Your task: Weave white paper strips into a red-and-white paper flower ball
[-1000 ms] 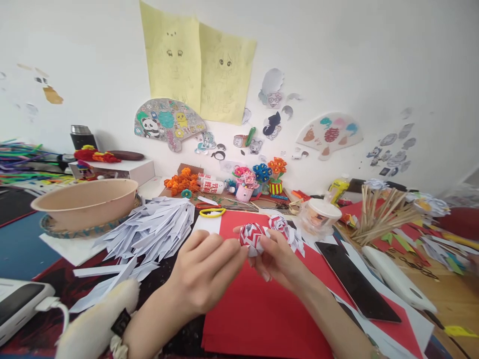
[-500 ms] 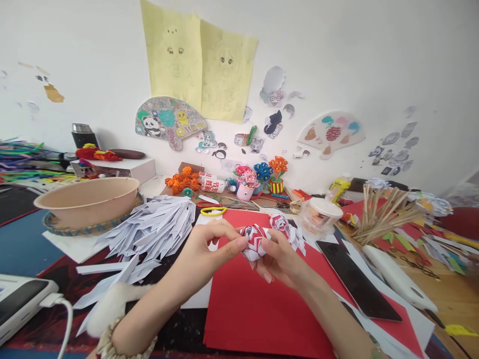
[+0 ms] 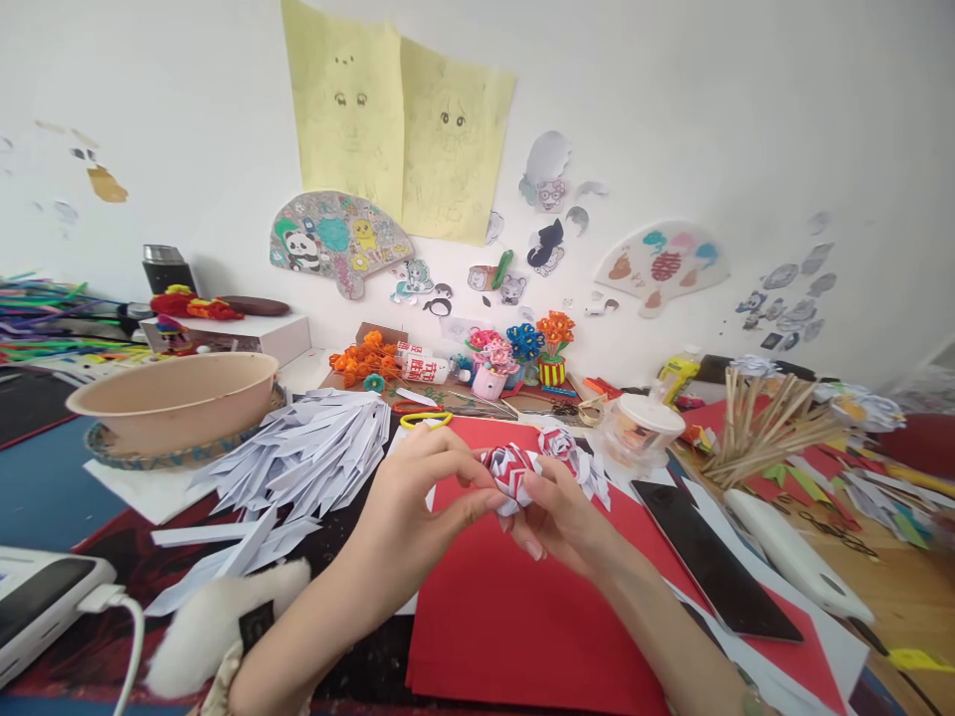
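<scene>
A red-and-white folded paper ball (image 3: 513, 471) is held up between both hands, over a stack of red paper (image 3: 514, 626). My left hand (image 3: 429, 487) pinches its left side with thumb and forefinger. On the other side, my right hand (image 3: 563, 507) grips it, thumb in front and fingers curled beneath. Just behind the right hand lies another red-and-white folded paper piece (image 3: 556, 445), with white folded ends showing. Yellow-handled scissors (image 3: 425, 420) rest beyond my left hand.
A heap of white folded paper strips (image 3: 298, 447) lies left, beside a beige basin (image 3: 175, 398). At right are a black phone (image 3: 716, 562), a white device (image 3: 798, 552), a lidded tub (image 3: 646, 423) and wooden sticks (image 3: 768, 428). A white fluffy object (image 3: 201, 636) sits by my left forearm.
My left forearm and hand have shifted slightly to the right, uncovering more of the white fluffy object. Both hands keep hold of the paper ball, which has turned a little.
</scene>
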Motion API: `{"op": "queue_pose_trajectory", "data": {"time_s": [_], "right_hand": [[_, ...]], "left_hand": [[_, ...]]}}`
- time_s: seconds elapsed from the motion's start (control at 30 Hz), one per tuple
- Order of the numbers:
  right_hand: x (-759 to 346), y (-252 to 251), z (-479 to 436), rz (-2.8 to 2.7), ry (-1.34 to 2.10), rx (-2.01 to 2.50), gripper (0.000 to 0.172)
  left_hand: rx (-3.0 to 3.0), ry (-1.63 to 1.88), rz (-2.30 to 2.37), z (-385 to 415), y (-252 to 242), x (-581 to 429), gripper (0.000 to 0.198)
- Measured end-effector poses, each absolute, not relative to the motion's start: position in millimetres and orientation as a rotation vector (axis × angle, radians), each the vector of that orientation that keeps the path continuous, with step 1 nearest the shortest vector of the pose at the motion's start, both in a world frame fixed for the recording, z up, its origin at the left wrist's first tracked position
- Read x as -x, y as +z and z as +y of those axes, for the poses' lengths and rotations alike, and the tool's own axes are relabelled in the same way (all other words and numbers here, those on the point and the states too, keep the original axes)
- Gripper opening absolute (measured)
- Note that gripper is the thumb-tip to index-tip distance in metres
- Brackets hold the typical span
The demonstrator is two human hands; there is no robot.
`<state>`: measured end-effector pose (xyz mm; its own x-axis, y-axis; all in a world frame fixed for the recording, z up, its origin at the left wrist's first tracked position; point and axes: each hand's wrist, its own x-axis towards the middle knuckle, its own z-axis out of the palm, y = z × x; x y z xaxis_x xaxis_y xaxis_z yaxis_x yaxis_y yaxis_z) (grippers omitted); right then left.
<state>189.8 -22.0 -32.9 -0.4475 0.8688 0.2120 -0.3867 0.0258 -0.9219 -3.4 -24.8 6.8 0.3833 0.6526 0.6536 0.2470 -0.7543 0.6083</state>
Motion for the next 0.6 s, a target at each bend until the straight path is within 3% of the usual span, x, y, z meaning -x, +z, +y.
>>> {"op": "queue_pose_trajectory", "data": {"time_s": [0.27, 0.6], "right_hand": [[-184.6, -31.2, -23.5, -1.283, 1.654, 0.578, 0.045], [-188.5, -31.6, -21.8, -1.265, 1.674, 0.556, 0.047]], "left_hand": [[-2.552, 1.449, 0.772, -29.7, 2.3, 0.3, 0.011], [-2.241, 1.472, 0.795, -24.7, 9.7, 7.4, 0.011]]}}
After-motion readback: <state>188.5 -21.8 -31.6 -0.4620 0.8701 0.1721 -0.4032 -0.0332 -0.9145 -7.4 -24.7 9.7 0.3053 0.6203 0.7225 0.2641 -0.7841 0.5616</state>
